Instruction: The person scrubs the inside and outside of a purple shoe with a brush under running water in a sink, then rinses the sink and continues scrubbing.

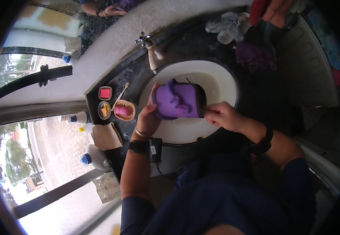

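A purple soft item with dark edging and a raised strap-like part (165, 98), its exact kind not clear, is held over a white oval sink (187, 132). My left hand (150, 117) grips its left end, thumb on top and fingers partly hidden behind it. My right hand (221, 116) pinches the dark lower right edge between thumb and fingers. Cloudy water (209, 85) stands in the basin beneath. Beyond the item, a beige tap (152, 58) with a metal cross handle reaches over the sink's rim.
Left of the sink lie a pink soap (123, 110) in a dish, a toothbrush (122, 93), a red sponge-like block (105, 93) and a beige cloth (107, 137). White cloth (228, 28) and purple cloth (253, 57) lie at the back right, near a grey ribbed board (305, 61).
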